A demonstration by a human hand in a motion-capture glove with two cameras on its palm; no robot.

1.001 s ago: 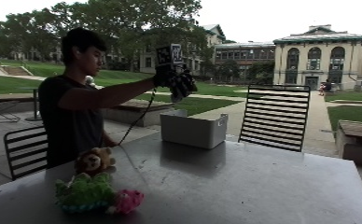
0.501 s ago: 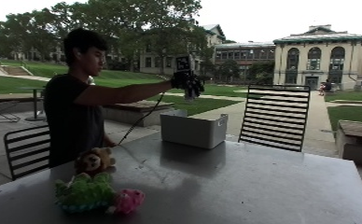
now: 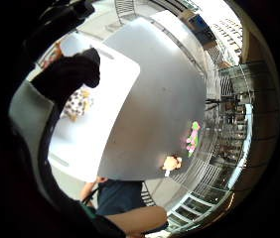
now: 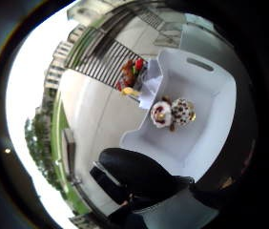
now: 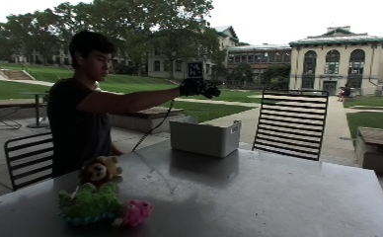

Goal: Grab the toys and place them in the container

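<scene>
— While the gloved right hand (image 5: 199,88) is hovering above the white container (image 5: 205,138), is it carrying anything?

— Nothing is showing in it; its fingers are hanging loosely curled, pinching nothing. From the palm view, two small spotted toys (image 4: 171,113) are lying on the container's floor.

— So part of the job is looking done?

— I'm judging it so. Three toys are waiting at the table's (image 5: 277,197) near end, well apart from the container: a brown lion (image 5: 100,171), a green plush (image 5: 88,205) and a pink one (image 5: 134,213) touching it.

— And the bare hand?

— It's hiding behind the person's body; I cannot tell.
</scene>
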